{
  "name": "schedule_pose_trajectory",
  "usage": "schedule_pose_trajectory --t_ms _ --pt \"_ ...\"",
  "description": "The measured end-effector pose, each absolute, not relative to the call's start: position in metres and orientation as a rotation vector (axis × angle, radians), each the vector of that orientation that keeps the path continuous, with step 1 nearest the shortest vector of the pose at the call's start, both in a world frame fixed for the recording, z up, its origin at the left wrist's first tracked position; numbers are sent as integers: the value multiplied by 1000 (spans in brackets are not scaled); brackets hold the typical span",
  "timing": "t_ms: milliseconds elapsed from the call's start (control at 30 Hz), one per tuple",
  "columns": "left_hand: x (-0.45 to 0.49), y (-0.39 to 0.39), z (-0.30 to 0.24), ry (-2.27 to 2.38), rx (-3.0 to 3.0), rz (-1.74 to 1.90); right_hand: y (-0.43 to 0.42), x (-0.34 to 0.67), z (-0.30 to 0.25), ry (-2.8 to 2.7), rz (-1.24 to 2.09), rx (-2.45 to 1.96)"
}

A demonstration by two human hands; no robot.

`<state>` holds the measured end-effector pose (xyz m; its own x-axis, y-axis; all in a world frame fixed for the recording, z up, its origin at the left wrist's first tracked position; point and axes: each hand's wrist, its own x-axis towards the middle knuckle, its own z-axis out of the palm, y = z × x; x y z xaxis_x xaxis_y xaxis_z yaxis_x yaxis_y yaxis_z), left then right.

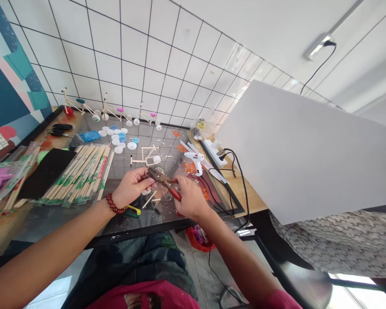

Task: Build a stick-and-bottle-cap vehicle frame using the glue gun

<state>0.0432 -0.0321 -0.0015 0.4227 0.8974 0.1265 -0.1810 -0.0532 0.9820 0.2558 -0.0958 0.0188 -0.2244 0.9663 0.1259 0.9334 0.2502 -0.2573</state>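
Pliers, handles clasped in my right fingers, likely for leverage; my left fingers meet the tip, grip unclear.

Bright light glares off the tiled wall; outer edges look stretched.

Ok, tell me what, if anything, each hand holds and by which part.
The right hand grips the pliers by the red handles. The left hand is at their metal head; whether it pinches something small there cannot be told.
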Motion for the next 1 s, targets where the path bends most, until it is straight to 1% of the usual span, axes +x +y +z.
schedule_pose_trajectory --t_ms 100,200,267,533,700,867,1000 --pt "46 -32 -5 760 1321 978 -92 257 9 -2261 339 -1800" --pt "48 -32 -6 743 1317 890 -88 260 -2 -2265 416 -1827" --pt "48 -34 -4 732 1342 858 -88 261 -5 -2262 421 -1830" --pt "39 -42 5 772 1531 967 -97 245 3 -2262 377 -1774" --pt "35 -42 18 713 1585 850 -95 237 2 -2206 454 -1735" --pt "39 -42 26 910 1632 969 -91 234 1 -2186 498 -1710" --pt "48 -36 34 1005 1676 912 -88 237 -4 -2116 535 -1697"
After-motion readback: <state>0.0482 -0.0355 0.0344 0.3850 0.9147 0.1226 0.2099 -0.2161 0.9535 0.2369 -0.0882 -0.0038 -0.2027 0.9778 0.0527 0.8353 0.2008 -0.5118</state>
